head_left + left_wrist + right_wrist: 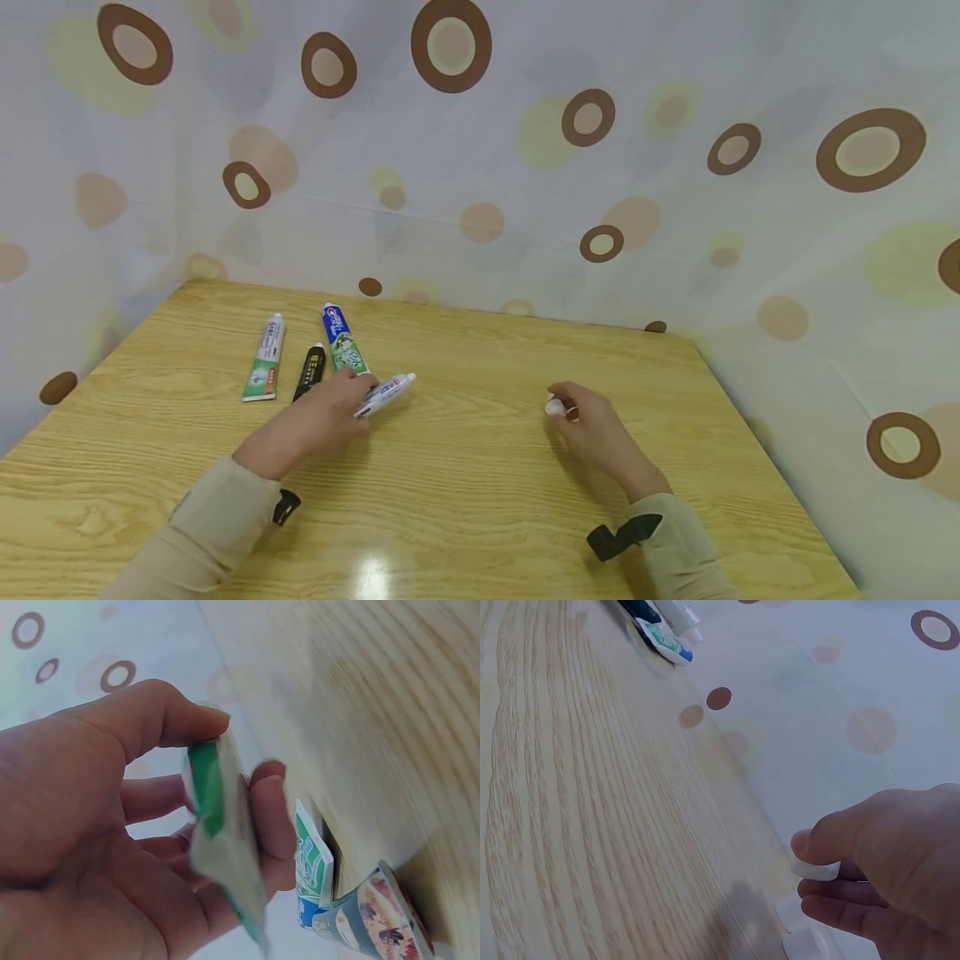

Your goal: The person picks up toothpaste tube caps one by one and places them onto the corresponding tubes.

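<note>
A pale backdrop [510, 50] printed with brown, peach and yellow rounds stretches across twelve o'clock of the head view, behind a wood-grained surface [465, 492]. Two light sleeves reach in, the left sleeve [217, 525] from seven o'clock and the right sleeve [686, 550] from five.

The left hand [315, 423] grips a white tube [386, 395] with green on it between thumb and fingers, its capped end pointing to two o'clock. The right hand [600, 429], well apart at the left one's three o'clock, pinches a small white piece between thumb and fingers.

Around the left hand lie three more tubes: a blue-and-green tube [345, 337] at its twelve, a white-and-green tube [264, 358] at its ten, and a black tube [309, 372] between them at eleven, partly hidden by the hand.

A black strap [624, 536] shows at the right cuff. The pinched white piece [816, 871] is smallest; two similar pieces [808, 945] sit at the right hand's eight o'clock in the right wrist view, just beside the fingers.
</note>
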The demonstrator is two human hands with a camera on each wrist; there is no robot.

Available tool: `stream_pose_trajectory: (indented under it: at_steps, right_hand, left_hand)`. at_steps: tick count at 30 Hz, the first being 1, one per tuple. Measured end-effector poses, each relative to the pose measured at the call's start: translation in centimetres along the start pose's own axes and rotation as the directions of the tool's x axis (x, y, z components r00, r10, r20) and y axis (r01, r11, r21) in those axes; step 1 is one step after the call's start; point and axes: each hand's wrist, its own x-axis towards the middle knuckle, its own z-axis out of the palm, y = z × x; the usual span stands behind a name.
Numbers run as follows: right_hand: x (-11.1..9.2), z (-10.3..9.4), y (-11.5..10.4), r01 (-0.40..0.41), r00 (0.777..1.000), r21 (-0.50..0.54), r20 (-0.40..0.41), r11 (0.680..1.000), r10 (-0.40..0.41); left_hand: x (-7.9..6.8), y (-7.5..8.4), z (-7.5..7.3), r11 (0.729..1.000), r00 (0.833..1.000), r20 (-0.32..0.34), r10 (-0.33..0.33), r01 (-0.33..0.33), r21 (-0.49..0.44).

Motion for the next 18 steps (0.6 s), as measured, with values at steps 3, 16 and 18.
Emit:
stream_pose_trajectory:
  at_steps: [3,16,18]
  right_hand:
    - [0.0,0.0,-0.1,-0.026,0.999,0.028,-0.028,0.999,0.027]
    - [0.0,-0.2,-0.4,-0.029,0.997,0.089,-0.075,0.996,0.035]
    - [0.1,-0.1,-0.3,-0.024,0.997,0.084,-0.076,0.996,0.030]
  left_hand:
    - [0.3,0.2,-0.2,0.999,0.998,-0.038,0.043,-0.044,-0.027]
    - [1.4,0.9,-0.2,0.987,0.967,-0.212,0.141,-0.120,0.109]
    - [1.6,1.1,-0.3,0.985,0.958,-0.243,0.155,-0.131,0.114]
